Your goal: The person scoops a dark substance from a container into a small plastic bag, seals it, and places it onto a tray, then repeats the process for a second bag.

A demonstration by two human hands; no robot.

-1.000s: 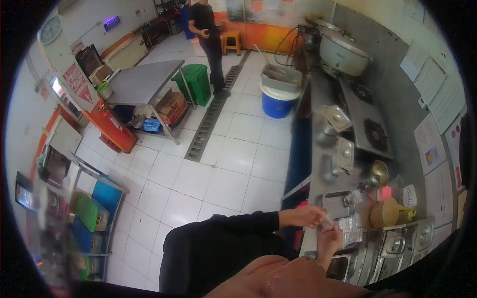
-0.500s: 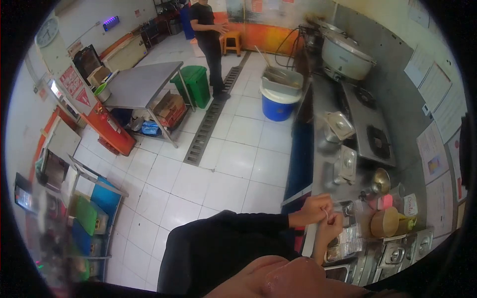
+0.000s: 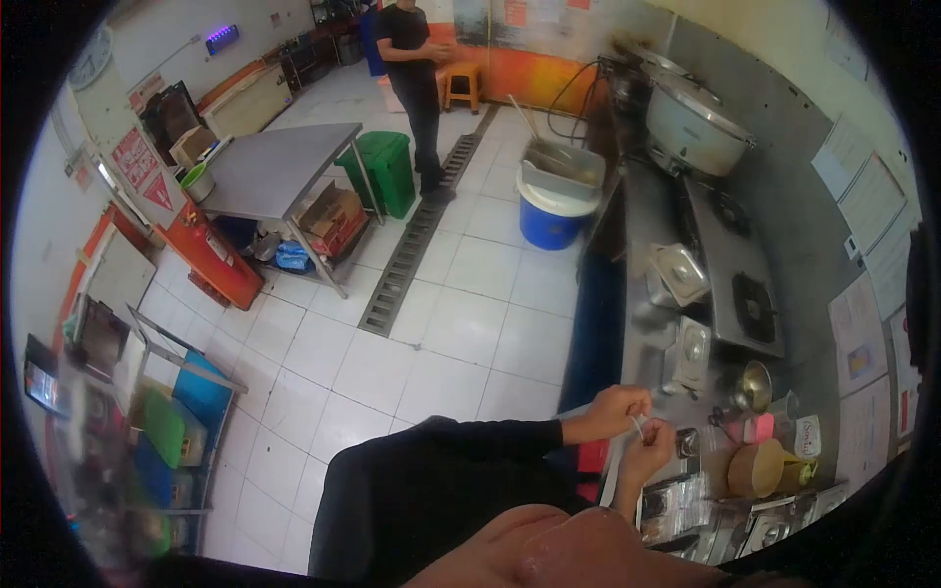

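My left hand, at the end of a black sleeve, is closed, its fingertips pinching a thin white strip. Just below and to the right, my right hand is closed on the same strip, its fingers close to those of the left. Both hands are at the near edge of the steel counter. Beside and below my right hand lie clear plastic packets, and a small dark-filled packet is to its right. The strip's exact material is too small to tell.
Lidded steel containers, a metal bowl, a pink item and a tan container stand on the counter. Farther off are a stove, a large cooker, a blue bucket and a standing person.
The view has shifted slightly. My hands have moved a little left relative to the counter, and more of the white strip shows between them.
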